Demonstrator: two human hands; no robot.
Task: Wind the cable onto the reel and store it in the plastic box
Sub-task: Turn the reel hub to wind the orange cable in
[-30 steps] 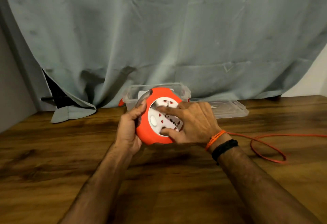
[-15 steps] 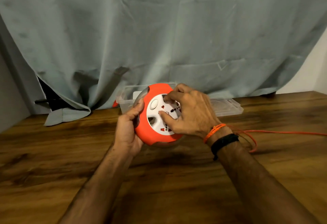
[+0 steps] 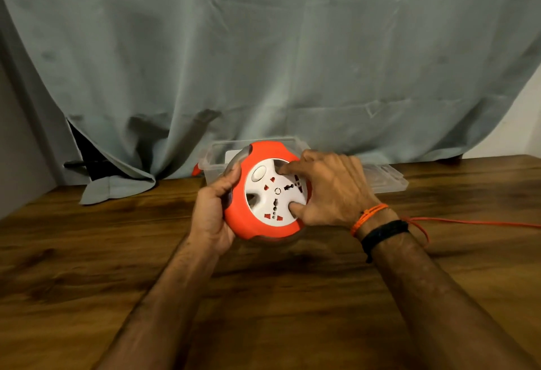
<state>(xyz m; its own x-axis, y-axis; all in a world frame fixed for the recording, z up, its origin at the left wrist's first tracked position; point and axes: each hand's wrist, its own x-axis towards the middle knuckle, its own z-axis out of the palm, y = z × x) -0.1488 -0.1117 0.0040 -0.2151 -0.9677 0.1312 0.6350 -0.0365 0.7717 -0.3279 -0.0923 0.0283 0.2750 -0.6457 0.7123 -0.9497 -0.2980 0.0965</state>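
Cable [image 3: 474, 222] pulled straighter | both hands' grip clasps reel [image 3: 263, 223] — plastic box [image 3: 210, 165] behind

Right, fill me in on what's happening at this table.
A person is winding an orange cable into a round orange reel. The left hand grips the reel's edge; the right hand has fingers hooked in its white face. Some cable trails off to the right. The clear plastic box waits open behind.

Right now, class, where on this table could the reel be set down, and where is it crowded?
Bare wood lies on the brown wooden table left of the left hand, and near the front edge between the forearms. It is crowded behind the orange-and-white cable reel, at the clear plastic box and lid, and right, where the orange cable trails.
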